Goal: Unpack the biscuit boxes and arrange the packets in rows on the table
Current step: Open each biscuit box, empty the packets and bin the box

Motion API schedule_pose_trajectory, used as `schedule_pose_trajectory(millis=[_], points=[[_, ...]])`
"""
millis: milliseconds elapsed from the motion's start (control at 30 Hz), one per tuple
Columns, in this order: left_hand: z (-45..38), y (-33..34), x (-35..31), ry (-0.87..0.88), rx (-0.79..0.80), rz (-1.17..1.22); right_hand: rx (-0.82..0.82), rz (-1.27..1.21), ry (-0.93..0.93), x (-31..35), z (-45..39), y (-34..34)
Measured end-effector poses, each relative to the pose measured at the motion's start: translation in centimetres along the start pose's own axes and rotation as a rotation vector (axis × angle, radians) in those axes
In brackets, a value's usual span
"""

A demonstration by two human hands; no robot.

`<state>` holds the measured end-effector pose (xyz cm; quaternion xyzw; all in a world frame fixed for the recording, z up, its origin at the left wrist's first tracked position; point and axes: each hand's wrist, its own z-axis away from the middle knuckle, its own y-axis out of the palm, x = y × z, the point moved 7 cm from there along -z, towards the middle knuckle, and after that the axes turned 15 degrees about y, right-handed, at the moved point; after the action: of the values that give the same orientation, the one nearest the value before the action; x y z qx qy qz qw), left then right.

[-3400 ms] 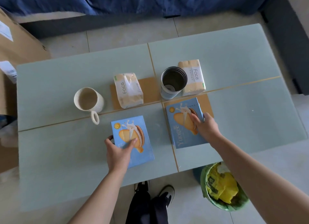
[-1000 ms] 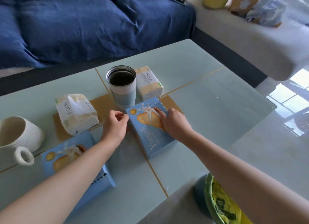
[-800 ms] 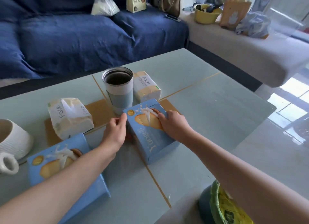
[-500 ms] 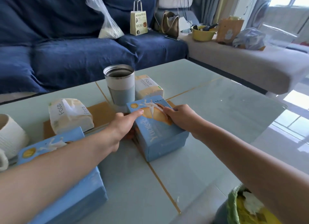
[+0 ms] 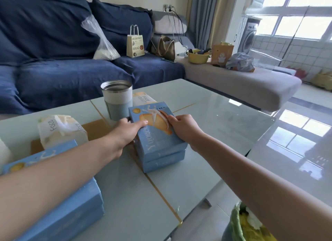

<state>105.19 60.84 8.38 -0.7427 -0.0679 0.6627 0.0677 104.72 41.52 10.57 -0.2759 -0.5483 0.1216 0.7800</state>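
Note:
A blue biscuit box point(image 5: 158, 143) with a biscuit picture lies flat in the middle of the pale green table point(image 5: 212, 118). My left hand point(image 5: 125, 132) grips its left edge, thumb on the top face. My right hand point(image 5: 183, 129) holds the right side, fingers curled over the top near the perforated strip. The box is closed. A second blue biscuit box point(image 5: 71, 204) lies at the near left, partly under my left forearm. No loose packets are in sight.
A steel tumbler point(image 5: 117, 100) stands just behind the held box, with a tissue pack point(image 5: 143, 99) beside it and another tissue pack point(image 5: 61, 131) at the left. A bin with a green liner point(image 5: 251, 224) sits below the table's near right corner. A blue sofa point(image 5: 71, 60) runs behind.
My left hand has left the near-left box and come onto the middle box, thumb now on its top. The head has tilted up, so more of the room shows.

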Motion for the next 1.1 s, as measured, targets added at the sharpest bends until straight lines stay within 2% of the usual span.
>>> schedule_pose_trajectory(millis=[200,367,467,767,900,967,1100], points=[[0.8,0.6,-3.4,0.140,-0.012,-0.040,-0.064,-0.090,-0.037,1.0,1.6,-2.8],[2.8,2.9,-6.4,0.137,0.037,0.195,-0.041,-0.253,0.001,-0.3,3.8,-5.8],[4.7,4.6,-7.7,0.122,0.075,0.259,-0.043,-0.332,0.013,-1.7,6.0,-7.7],[12.6,10.7,-8.1,0.040,0.189,0.413,-0.104,-0.657,0.134,-10.2,13.8,-12.1],[17.2,14.6,-6.8,0.075,0.403,0.302,-0.188,-0.758,0.231,-15.3,16.5,-13.5],[19.3,16.1,-5.9,0.080,0.454,0.276,-0.239,-0.744,0.253,-17.5,17.3,-14.1],[21.8,17.7,-4.5,0.101,0.456,0.250,-0.302,-0.640,0.303,-20.7,18.2,-14.5]])
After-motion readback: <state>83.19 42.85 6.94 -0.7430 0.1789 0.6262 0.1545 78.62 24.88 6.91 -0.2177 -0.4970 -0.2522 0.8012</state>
